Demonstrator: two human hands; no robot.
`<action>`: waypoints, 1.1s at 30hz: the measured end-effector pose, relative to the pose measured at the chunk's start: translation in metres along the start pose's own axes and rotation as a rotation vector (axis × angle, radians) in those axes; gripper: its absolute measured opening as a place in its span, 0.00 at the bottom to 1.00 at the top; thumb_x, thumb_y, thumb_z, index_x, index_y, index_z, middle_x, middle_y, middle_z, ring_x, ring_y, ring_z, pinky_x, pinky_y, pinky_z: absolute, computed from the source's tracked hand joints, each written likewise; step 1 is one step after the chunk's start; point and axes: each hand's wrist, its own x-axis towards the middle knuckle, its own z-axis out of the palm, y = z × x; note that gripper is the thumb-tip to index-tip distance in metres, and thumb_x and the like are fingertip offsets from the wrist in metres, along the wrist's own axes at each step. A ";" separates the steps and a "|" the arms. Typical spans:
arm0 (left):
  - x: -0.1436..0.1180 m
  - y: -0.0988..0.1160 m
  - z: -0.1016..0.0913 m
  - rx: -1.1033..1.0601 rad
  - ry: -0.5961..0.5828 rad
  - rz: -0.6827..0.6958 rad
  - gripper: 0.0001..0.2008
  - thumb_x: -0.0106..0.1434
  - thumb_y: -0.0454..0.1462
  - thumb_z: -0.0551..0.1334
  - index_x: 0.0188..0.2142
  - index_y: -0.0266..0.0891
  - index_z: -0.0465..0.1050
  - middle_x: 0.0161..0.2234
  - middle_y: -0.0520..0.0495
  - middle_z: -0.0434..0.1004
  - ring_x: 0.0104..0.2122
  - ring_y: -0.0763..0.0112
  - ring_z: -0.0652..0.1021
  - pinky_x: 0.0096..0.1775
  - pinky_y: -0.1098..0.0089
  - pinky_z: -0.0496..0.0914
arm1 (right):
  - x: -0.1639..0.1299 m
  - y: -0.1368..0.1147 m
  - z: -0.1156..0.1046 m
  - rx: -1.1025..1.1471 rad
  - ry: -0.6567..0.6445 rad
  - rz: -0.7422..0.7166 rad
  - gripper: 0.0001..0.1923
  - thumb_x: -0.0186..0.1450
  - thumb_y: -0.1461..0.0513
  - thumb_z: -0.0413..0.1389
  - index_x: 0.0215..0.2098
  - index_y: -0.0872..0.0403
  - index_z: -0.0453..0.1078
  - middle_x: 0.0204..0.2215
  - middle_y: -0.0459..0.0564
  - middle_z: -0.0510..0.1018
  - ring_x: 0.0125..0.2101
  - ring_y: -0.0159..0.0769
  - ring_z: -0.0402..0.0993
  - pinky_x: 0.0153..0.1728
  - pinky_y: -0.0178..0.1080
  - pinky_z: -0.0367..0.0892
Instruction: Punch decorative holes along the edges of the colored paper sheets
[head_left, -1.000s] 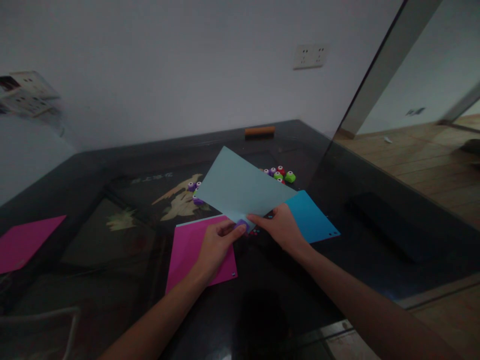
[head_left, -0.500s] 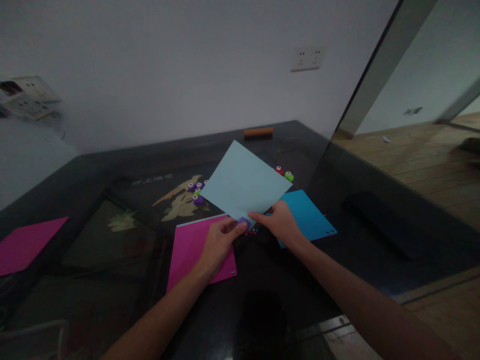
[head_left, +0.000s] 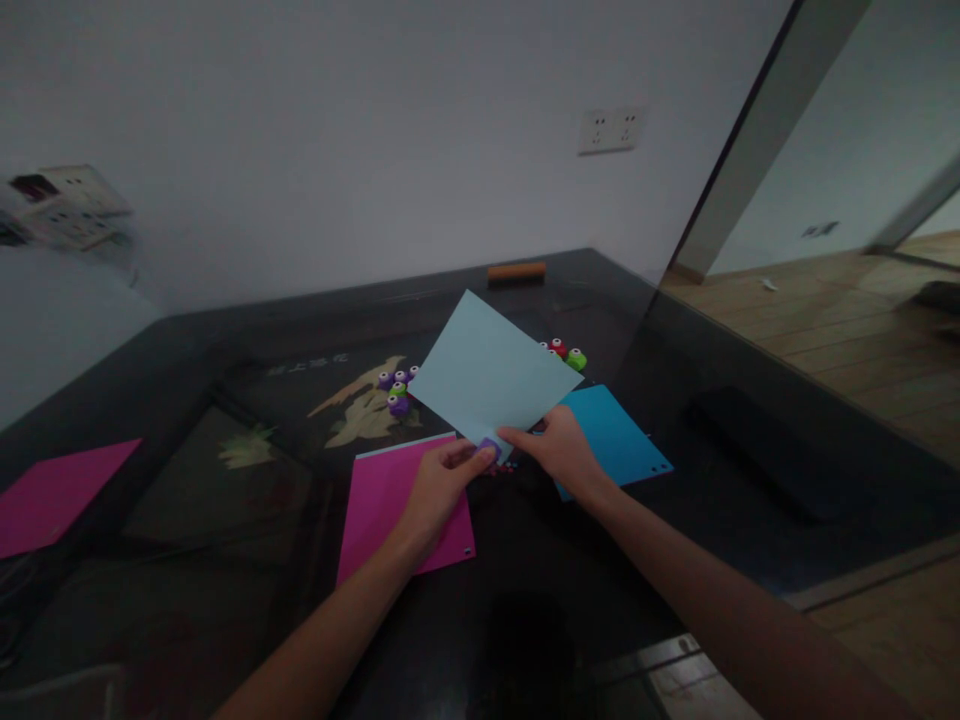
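A pale blue sheet of paper point(head_left: 495, 365) is held up at an angle over the table, one corner pointing toward me. At that near corner, my left hand point(head_left: 442, 485) is closed on a small purple paper punch point(head_left: 490, 447), its thumb on top. My right hand point(head_left: 562, 450) pinches the sheet's lower right edge, close beside the punch. Tiny red and blue paper bits point(head_left: 504, 467) lie under the corner. Below my left hand is a pink sheet point(head_left: 375, 510) with a punched corner. A bright blue sheet point(head_left: 611, 440) with corner holes lies beyond my right hand.
Several purple and green punches point(head_left: 397, 390) stand left of the sheet, and red and green ones point(head_left: 566, 352) at its right. Another pink sheet point(head_left: 60, 495) lies far left. A brown roll point(head_left: 517, 272) rests near the wall. A dark slab point(head_left: 757, 450) lies right.
The camera view has shifted slightly, so the scene sits a little lower. Both hands keep nearly the same hold on the pale blue sheet and the punch.
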 end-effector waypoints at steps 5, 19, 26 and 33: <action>-0.003 0.005 0.002 -0.013 0.010 -0.016 0.15 0.52 0.42 0.67 0.37 0.35 0.77 0.38 0.43 0.81 0.40 0.58 0.78 0.46 0.62 0.67 | -0.001 -0.003 -0.001 -0.010 0.008 -0.007 0.07 0.52 0.63 0.62 0.29 0.58 0.72 0.28 0.52 0.80 0.30 0.40 0.75 0.32 0.41 0.70; -0.006 0.008 0.004 -0.068 0.016 -0.022 0.18 0.51 0.40 0.68 0.41 0.35 0.76 0.43 0.42 0.79 0.45 0.57 0.77 0.47 0.64 0.67 | -0.003 -0.009 0.000 0.067 -0.013 0.044 0.08 0.51 0.63 0.61 0.29 0.59 0.73 0.28 0.53 0.80 0.29 0.40 0.75 0.32 0.40 0.70; -0.006 0.007 0.004 -0.035 0.052 -0.033 0.16 0.51 0.41 0.68 0.38 0.34 0.76 0.38 0.42 0.81 0.39 0.59 0.78 0.45 0.64 0.68 | -0.004 -0.009 0.000 0.021 -0.011 0.017 0.07 0.52 0.63 0.61 0.28 0.59 0.73 0.27 0.53 0.80 0.28 0.39 0.75 0.30 0.39 0.69; -0.006 0.007 0.004 -0.024 0.060 -0.047 0.16 0.50 0.42 0.68 0.37 0.34 0.75 0.37 0.42 0.80 0.37 0.60 0.78 0.42 0.64 0.69 | -0.003 -0.007 0.000 -0.017 -0.022 -0.003 0.07 0.52 0.62 0.61 0.27 0.60 0.73 0.26 0.53 0.80 0.27 0.38 0.74 0.29 0.39 0.68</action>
